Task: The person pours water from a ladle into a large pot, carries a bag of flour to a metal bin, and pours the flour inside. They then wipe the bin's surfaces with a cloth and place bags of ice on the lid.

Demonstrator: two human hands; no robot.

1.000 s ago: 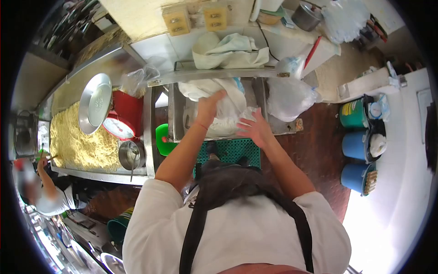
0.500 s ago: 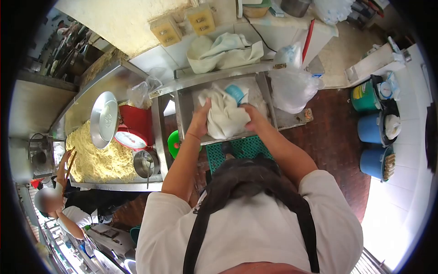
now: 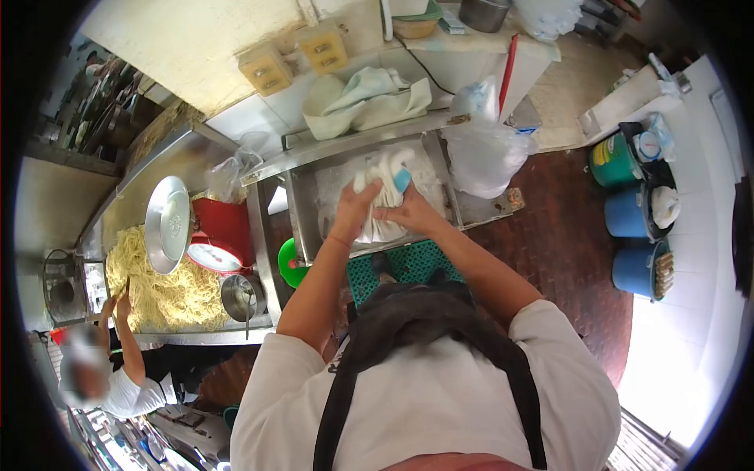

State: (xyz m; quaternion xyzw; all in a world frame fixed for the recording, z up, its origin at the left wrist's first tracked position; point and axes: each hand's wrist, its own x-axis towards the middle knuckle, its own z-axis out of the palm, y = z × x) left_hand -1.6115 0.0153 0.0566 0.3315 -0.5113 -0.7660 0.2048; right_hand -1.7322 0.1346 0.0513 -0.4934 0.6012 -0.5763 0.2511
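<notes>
A white cloth with a blue patch is bunched into folds over a shallow metal tray. My left hand grips the gathered cloth from the left, its fingers wrapped into the folds. From the right, my right hand closes on the same cloth just below the blue patch. The two hands are close together, and the cloth fans out above and below them. The tray's floor has a whitish, dusty look.
To the left, a pile of yellow noodles surrounds a red scale and a metal pot. A co-worker reaches into the noodles. Another pale cloth lies behind the tray, a plastic bag beside it. Blue buckets stand right.
My hands have come closer together and squeezed the cloth into a narrower bunch; the blue patch has shrunk from view. The co-worker's hands have shifted down along the noodles. The camera view shifted slightly.
</notes>
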